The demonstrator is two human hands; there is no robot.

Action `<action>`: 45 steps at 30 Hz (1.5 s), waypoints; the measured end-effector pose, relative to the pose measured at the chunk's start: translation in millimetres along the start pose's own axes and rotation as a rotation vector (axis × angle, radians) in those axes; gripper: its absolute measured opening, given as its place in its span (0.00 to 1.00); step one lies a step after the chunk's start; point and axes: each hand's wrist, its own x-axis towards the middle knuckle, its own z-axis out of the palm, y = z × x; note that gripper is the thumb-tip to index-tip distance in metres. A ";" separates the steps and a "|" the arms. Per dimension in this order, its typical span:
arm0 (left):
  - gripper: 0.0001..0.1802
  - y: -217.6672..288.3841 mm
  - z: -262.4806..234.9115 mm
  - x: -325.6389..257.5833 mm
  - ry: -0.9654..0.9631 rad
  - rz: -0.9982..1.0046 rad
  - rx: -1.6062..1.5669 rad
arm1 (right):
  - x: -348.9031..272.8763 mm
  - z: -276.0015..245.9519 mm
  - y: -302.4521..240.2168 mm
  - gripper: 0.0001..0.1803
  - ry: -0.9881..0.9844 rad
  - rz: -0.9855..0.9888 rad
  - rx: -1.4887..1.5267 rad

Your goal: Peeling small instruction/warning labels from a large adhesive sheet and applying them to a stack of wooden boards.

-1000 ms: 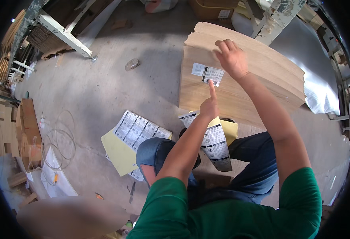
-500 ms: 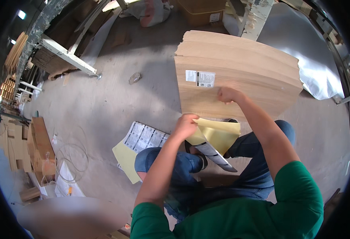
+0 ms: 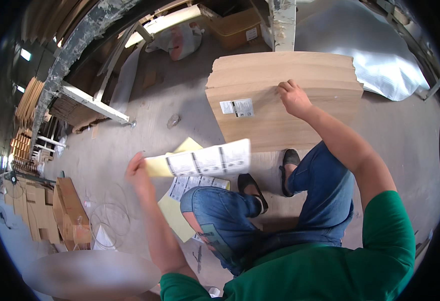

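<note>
At middle left I see my left hand (image 3: 139, 173), fingers pinching the end of one long label strip (image 3: 200, 160) on yellow backing; I judge it light, floppy and easily creased, best held by its edge. Below it, one more label sheet (image 3: 192, 186) lies on the floor. Upper right, my right hand (image 3: 294, 98) presses curled fingers onto one stiff, heavy-looking stack of wood panels (image 3: 280, 85) bearing one stuck label (image 3: 237, 107).

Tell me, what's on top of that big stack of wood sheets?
On the wood sheets sit a small white label and the right hand, pressing flat near the middle. What lies beneath the top sheet is covered; only stepped edges show.
</note>
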 end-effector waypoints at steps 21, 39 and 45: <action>0.16 -27.4 -7.0 18.0 0.121 0.125 0.165 | -0.3 -34.9 21.4 0.15 -0.050 0.289 -0.064; 0.27 -18.8 229.4 41.1 -0.290 0.407 0.520 | -140.1 -122.4 191.4 0.20 0.713 1.360 0.645; 0.25 -7.4 142.6 67.1 -0.089 0.408 0.414 | -136.3 -111.5 195.6 0.14 0.800 1.380 0.498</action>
